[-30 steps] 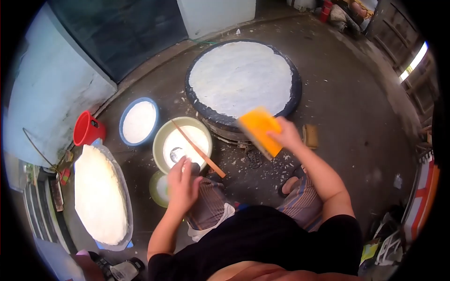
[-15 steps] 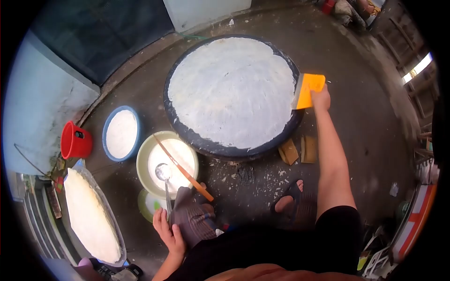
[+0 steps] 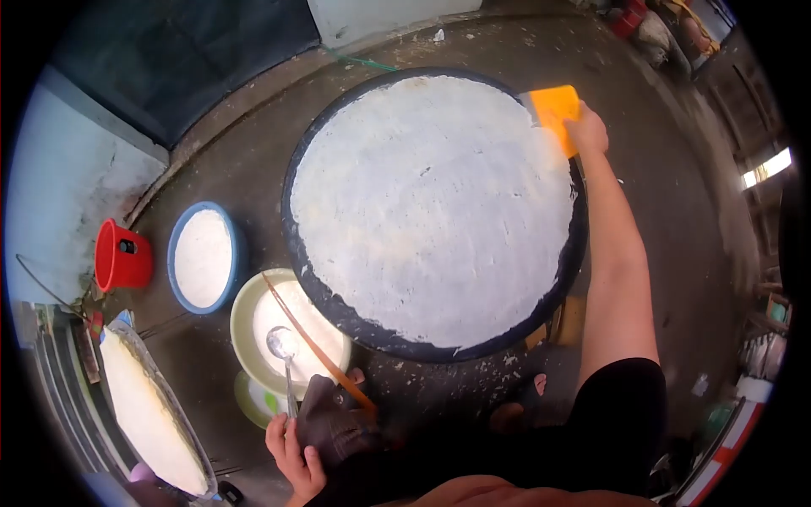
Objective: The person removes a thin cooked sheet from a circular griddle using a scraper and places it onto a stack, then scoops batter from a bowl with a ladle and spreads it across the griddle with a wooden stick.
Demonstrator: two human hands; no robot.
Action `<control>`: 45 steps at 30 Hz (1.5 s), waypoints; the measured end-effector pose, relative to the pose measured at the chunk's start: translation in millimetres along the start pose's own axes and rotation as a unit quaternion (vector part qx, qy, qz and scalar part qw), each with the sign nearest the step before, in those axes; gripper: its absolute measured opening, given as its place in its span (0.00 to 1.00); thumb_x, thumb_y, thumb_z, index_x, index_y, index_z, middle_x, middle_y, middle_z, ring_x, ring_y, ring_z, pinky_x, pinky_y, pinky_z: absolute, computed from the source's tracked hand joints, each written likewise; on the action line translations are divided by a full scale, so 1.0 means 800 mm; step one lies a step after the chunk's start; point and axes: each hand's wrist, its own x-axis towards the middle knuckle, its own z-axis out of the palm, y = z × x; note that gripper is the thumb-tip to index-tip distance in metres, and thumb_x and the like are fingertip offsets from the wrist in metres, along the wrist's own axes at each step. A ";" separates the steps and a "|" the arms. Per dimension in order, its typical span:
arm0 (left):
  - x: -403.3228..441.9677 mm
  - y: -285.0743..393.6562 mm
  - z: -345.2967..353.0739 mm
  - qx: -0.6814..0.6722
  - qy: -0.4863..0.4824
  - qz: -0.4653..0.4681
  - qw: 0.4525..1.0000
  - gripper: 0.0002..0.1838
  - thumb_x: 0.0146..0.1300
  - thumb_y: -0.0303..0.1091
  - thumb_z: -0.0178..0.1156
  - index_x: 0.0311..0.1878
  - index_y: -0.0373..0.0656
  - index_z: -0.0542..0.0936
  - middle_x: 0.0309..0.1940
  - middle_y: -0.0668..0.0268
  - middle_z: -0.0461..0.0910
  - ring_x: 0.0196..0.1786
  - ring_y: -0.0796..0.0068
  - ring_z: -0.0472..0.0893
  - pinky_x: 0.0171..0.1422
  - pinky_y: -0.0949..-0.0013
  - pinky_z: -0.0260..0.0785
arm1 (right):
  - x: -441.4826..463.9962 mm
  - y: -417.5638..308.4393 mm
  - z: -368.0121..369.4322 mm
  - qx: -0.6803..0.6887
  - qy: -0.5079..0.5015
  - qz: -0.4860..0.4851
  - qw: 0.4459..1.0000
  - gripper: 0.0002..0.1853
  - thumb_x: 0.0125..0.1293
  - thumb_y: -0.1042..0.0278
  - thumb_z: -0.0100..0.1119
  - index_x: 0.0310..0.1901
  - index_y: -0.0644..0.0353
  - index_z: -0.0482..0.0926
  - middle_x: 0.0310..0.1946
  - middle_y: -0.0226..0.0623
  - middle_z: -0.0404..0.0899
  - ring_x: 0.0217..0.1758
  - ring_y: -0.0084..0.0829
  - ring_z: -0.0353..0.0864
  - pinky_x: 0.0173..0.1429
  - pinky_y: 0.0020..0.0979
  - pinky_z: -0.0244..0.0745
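My right hand (image 3: pixel 588 131) is closed on an orange scraper (image 3: pixel 554 114) with a grey blade. The blade is at the upper right rim of a large round black griddle (image 3: pixel 579 253). A thin layer of white batter (image 3: pixel 431 211) covers most of the griddle, leaving a dark ring around it. My left hand (image 3: pixel 296 460), fingers apart, rests by my knee. Just beyond its fingertips ends the handle of a metal ladle (image 3: pixel 280 340), whose bowl sits in a pale green basin (image 3: pixel 239 338) of white batter. A long thin brown stick (image 3: pixel 312 325) lies across that basin.
Left of the basin stand a blue tub (image 3: pixel 172 253) of white contents and a red bucket (image 3: pixel 110 258). Lower left is a tray with a pale stack of sheets (image 3: pixel 148 414). A small green bowl (image 3: pixel 249 401) sits beside the basin. Wooden blocks (image 3: pixel 570 321) stand under the griddle.
My right hand has moved the scraper up along the griddle's right edge, turning the blade. The view has shifted, so the griddle looks larger and lower. My left hand stays near my knee.
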 end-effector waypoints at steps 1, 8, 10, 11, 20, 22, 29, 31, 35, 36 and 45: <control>0.006 0.005 0.000 0.019 -0.015 0.000 1.000 0.23 0.57 0.35 0.46 0.54 0.32 0.68 0.55 0.47 0.63 0.58 0.49 0.62 0.62 0.55 0.51 | 0.009 -0.013 0.007 -0.012 0.001 -0.022 1.000 0.31 0.53 0.58 0.58 0.61 0.38 0.62 0.50 0.35 0.74 0.51 0.36 0.74 0.53 0.38 0.68; 0.043 0.024 0.004 -0.023 0.011 -0.085 0.996 0.21 0.61 0.37 0.44 0.55 0.35 0.69 0.57 0.49 0.62 0.59 0.52 0.62 0.63 0.58 0.50 | 0.075 -0.091 0.033 -0.070 -0.010 -0.041 0.997 0.29 0.55 0.61 0.57 0.60 0.35 0.63 0.50 0.34 0.74 0.54 0.31 0.72 0.55 0.33 0.66; 0.050 0.021 0.006 -0.012 0.001 -0.078 0.997 0.22 0.61 0.38 0.44 0.54 0.35 0.69 0.56 0.49 0.62 0.58 0.51 0.62 0.63 0.58 0.51 | 0.089 -0.132 0.051 -0.056 -0.017 -0.093 0.994 0.29 0.54 0.63 0.57 0.60 0.35 0.63 0.50 0.35 0.74 0.54 0.32 0.72 0.56 0.33 0.65; 0.052 0.019 0.007 -0.010 0.003 -0.085 0.996 0.22 0.61 0.38 0.44 0.54 0.35 0.69 0.56 0.49 0.62 0.58 0.51 0.62 0.63 0.58 0.51 | 0.093 -0.155 0.060 -0.044 -0.021 -0.138 0.989 0.29 0.54 0.65 0.58 0.59 0.34 0.64 0.50 0.35 0.73 0.54 0.32 0.72 0.57 0.32 0.64; 0.060 0.020 0.008 -0.039 -0.001 -0.096 0.995 0.21 0.59 0.37 0.48 0.53 0.34 0.70 0.54 0.48 0.64 0.57 0.51 0.64 0.60 0.56 0.55 | 0.009 -0.379 0.124 0.205 -0.087 -0.446 0.867 0.29 0.49 0.80 0.57 0.54 0.42 0.70 0.49 0.36 0.74 0.50 0.34 0.74 0.55 0.32 0.69; 0.053 0.019 0.007 -0.039 -0.001 -0.106 0.994 0.21 0.57 0.36 0.51 0.52 0.35 0.71 0.53 0.49 0.65 0.56 0.50 0.65 0.60 0.56 0.55 | -0.037 -0.430 0.125 0.207 -0.123 -0.531 0.813 0.29 0.47 0.82 0.57 0.53 0.44 0.71 0.49 0.35 0.74 0.51 0.35 0.74 0.56 0.32 0.69; 0.029 0.005 -0.006 -0.056 -0.001 -0.084 0.995 0.21 0.50 0.36 0.53 0.46 0.33 0.73 0.49 0.48 0.68 0.54 0.47 0.65 0.59 0.54 0.56 | -0.284 -0.473 0.071 0.206 -0.315 -0.753 0.539 0.27 0.40 0.82 0.62 0.47 0.50 0.75 0.42 0.37 0.76 0.48 0.37 0.74 0.54 0.34 0.69; 0.010 0.003 -0.004 -0.064 0.045 -0.097 0.992 0.20 0.47 0.36 0.55 0.43 0.34 0.75 0.48 0.49 0.69 0.53 0.47 0.67 0.58 0.53 0.57 | -0.357 -0.423 0.016 0.145 -0.409 -0.764 0.478 0.16 0.52 0.74 0.52 0.44 0.49 0.78 0.38 0.38 0.78 0.40 0.36 0.78 0.47 0.33 0.73; -0.016 -0.004 -0.016 -0.069 0.043 -0.080 0.994 0.20 0.48 0.36 0.54 0.44 0.34 0.75 0.48 0.50 0.69 0.53 0.47 0.66 0.58 0.53 0.57 | -0.480 -0.273 -0.040 -0.018 -0.404 -0.863 0.303 0.07 0.46 0.68 0.52 0.23 0.54 0.81 0.22 0.35 0.79 0.31 0.33 0.79 0.35 0.35 0.73; -0.024 -0.008 -0.016 -0.082 0.059 -0.071 0.992 0.20 0.48 0.36 0.54 0.44 0.34 0.75 0.48 0.50 0.69 0.53 0.47 0.66 0.58 0.53 0.57 | -0.496 -0.231 -0.052 0.025 -0.387 -0.884 0.260 0.05 0.43 0.68 0.54 0.17 0.54 0.79 0.18 0.34 0.77 0.27 0.33 0.78 0.31 0.33 0.70; -0.081 -0.024 -0.037 -0.084 0.068 -0.016 0.994 0.20 0.48 0.30 0.54 0.46 0.34 0.73 0.51 0.50 0.66 0.55 0.48 0.64 0.58 0.55 0.56 | -0.471 -0.070 -0.155 0.081 -0.401 -0.580 0.705 0.11 0.51 0.60 0.56 0.32 0.57 0.74 0.25 0.38 0.77 0.29 0.41 0.76 0.33 0.36 0.71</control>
